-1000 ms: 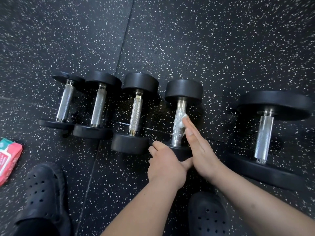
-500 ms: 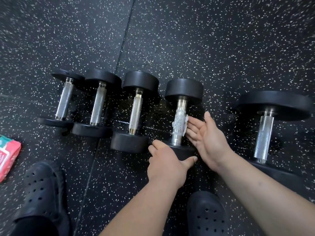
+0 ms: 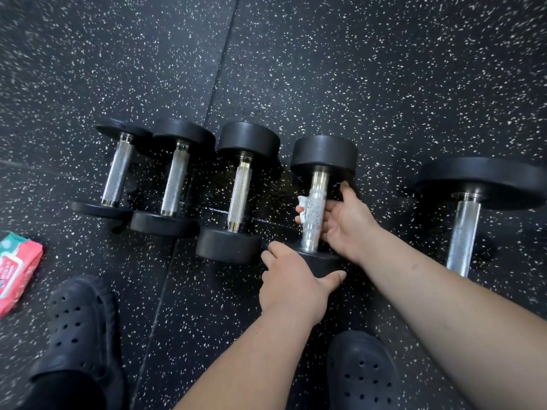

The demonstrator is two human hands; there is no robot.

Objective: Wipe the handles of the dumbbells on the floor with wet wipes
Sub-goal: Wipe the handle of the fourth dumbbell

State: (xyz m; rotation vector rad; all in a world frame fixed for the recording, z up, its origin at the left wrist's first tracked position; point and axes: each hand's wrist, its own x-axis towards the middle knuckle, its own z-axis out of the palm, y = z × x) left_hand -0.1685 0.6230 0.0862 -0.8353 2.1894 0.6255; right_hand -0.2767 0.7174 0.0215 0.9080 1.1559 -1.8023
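Several black dumbbells with knurled chrome handles lie in a row on the speckled rubber floor. My right hand [image 3: 343,223] reaches under the handle [image 3: 314,214] of the fourth dumbbell [image 3: 324,155], fingers curled round it from the right. A white wet wipe [image 3: 302,202] pokes out on the handle's left side between my fingertips. My left hand [image 3: 293,284] grips the near weight head [image 3: 321,261] of that same dumbbell. The largest dumbbell [image 3: 464,229] lies apart at the right.
A pink and green wet wipe pack [image 3: 16,269] lies on the floor at the left edge. My two black perforated clogs stand near the bottom, the left clog [image 3: 78,327] and the right clog [image 3: 361,374]. A seam [image 3: 219,72] runs through the floor mats.
My right hand turned palm up and slid under the fourth dumbbell's handle, wrapping it; the wipe moved from the handle's right side to its left. My left hand stayed on the near head.
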